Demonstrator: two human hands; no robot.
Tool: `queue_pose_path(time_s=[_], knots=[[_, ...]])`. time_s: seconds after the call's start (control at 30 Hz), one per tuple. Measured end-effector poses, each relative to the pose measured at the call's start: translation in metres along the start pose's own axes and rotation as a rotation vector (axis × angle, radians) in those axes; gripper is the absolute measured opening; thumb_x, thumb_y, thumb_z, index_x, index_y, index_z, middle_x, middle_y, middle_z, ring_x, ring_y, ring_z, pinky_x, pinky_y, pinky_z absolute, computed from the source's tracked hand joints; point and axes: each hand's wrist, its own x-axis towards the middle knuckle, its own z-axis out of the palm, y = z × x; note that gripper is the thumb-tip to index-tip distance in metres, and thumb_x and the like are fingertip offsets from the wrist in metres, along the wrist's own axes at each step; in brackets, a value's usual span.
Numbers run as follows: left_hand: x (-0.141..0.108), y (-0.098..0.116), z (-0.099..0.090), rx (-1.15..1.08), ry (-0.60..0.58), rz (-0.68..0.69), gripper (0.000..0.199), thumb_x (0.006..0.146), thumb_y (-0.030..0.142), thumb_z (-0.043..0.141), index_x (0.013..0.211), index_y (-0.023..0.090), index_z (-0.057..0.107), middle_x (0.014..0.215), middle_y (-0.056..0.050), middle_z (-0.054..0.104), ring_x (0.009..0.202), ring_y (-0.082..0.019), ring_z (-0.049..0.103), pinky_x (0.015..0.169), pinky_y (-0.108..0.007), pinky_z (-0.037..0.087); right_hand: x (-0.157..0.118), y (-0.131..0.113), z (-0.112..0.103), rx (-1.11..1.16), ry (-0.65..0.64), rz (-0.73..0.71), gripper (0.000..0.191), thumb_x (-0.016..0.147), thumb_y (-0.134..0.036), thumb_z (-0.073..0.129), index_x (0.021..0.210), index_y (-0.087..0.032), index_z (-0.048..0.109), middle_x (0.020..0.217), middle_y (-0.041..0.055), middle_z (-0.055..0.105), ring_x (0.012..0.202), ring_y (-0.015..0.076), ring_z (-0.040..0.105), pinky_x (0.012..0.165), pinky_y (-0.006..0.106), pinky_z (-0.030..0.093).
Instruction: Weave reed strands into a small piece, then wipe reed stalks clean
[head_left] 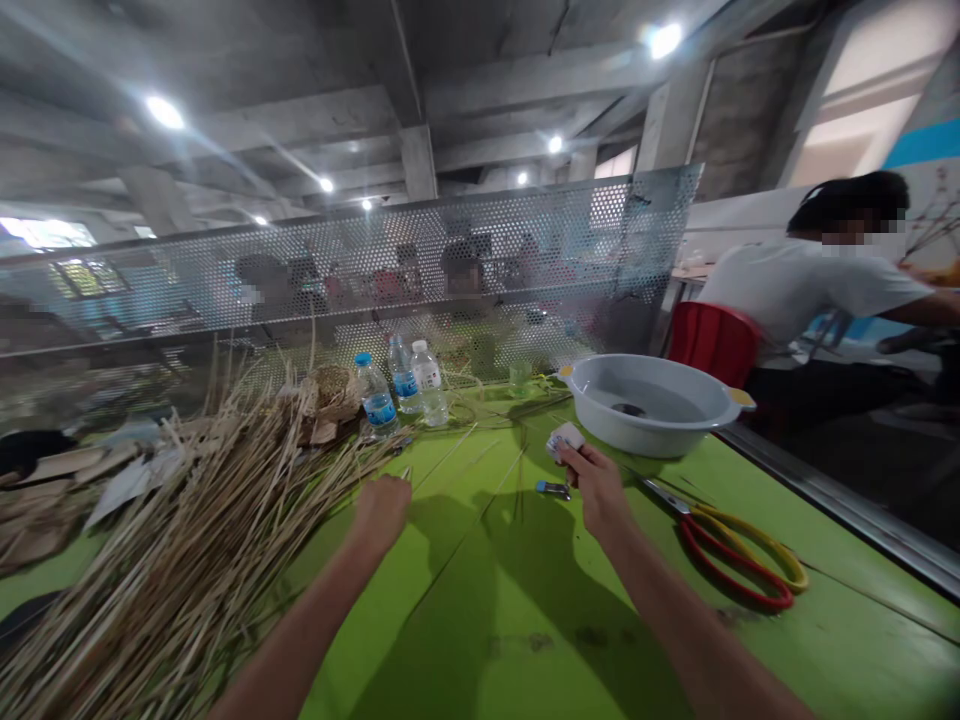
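My left hand (381, 512) is closed above the green table, beside the ends of a large bundle of dry straw-like strands (225, 510). A small pale tip shows at its fingers; what it belongs to is unclear. My right hand (596, 485) grips a small white block-like object (565, 438) between thumb and fingers. Just below that hand lies a small nail clipper-like tool (553, 489) with a blue end. Several thin strands (487, 505) lie on the table between my hands. To the right rest large scissors (735, 550) with one red and one yellow handle.
A pale basin (652, 430) with yellow handles holds water and something dark. Plastic bottles (376, 395) and a small woven basket (330, 388) stand at the back left. A perforated metal screen (450, 270) borders the green table (442, 660). One person (810, 270) sits at right.
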Motion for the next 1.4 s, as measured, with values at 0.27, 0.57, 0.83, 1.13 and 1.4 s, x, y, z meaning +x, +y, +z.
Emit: queue_pose_path(time_s=[0.27, 0.57, 0.83, 1.13, 1.4], knots=[[0.005, 0.013, 0.001, 0.120, 0.024, -0.007, 0.031, 0.079, -0.003, 0.047, 0.097, 0.007, 0.071, 0.099, -0.022, 0.071, 0.102, -0.031, 0.065, 0.085, -0.041, 0.049, 0.001, 0.002, -0.002, -0.026, 0.011, -0.001, 0.035, 0.059, -0.048, 0.081, 0.064, -0.017, 0.064, 0.054, -0.0031, 0.054, 0.045, 0.0072, 0.032, 0.041, 0.023, 0.019], [-0.001, 0.021, 0.011, 0.093, 0.020, 0.010, 0.032, 0.081, -0.002, 0.045, 0.100, 0.008, 0.068, 0.101, -0.019, 0.071, 0.098, -0.027, 0.065, 0.085, -0.039, 0.046, 0.000, -0.001, 0.001, 0.003, -0.022, 0.010, 0.036, 0.059, -0.048, 0.080, 0.069, -0.017, 0.066, 0.053, -0.0045, 0.052, 0.044, 0.0064, 0.030, 0.041, 0.022, 0.017], [0.001, 0.013, 0.018, 0.054, 0.041, -0.023, 0.030, 0.082, 0.002, 0.044, 0.097, 0.010, 0.068, 0.096, -0.017, 0.072, 0.094, -0.028, 0.066, 0.079, -0.038, 0.046, -0.002, -0.001, 0.002, -0.040, -0.030, -0.013, 0.035, 0.061, -0.048, 0.078, 0.070, -0.016, 0.066, 0.053, -0.0046, 0.051, 0.045, 0.0067, 0.030, 0.043, 0.023, 0.018], [-0.001, 0.012, 0.012, -0.025, 0.067, -0.015, 0.027, 0.083, 0.007, 0.044, 0.094, 0.016, 0.068, 0.097, -0.012, 0.072, 0.095, -0.026, 0.064, 0.080, -0.036, 0.041, -0.006, -0.007, 0.005, -0.059, -0.036, -0.024, 0.036, 0.059, -0.050, 0.078, 0.064, -0.017, 0.064, 0.051, -0.0050, 0.048, 0.045, 0.0078, 0.030, 0.043, 0.024, 0.019], [-0.006, 0.024, -0.032, -0.245, 0.210, -0.027, 0.018, 0.091, 0.021, 0.045, 0.094, 0.019, 0.062, 0.099, -0.007, 0.070, 0.092, -0.019, 0.062, 0.076, -0.029, 0.039, -0.007, -0.006, 0.008, -0.097, -0.055, 0.020, 0.039, 0.058, -0.054, 0.077, 0.058, -0.019, 0.060, 0.045, -0.0064, 0.042, 0.043, 0.0080, 0.029, 0.042, 0.023, 0.019]])
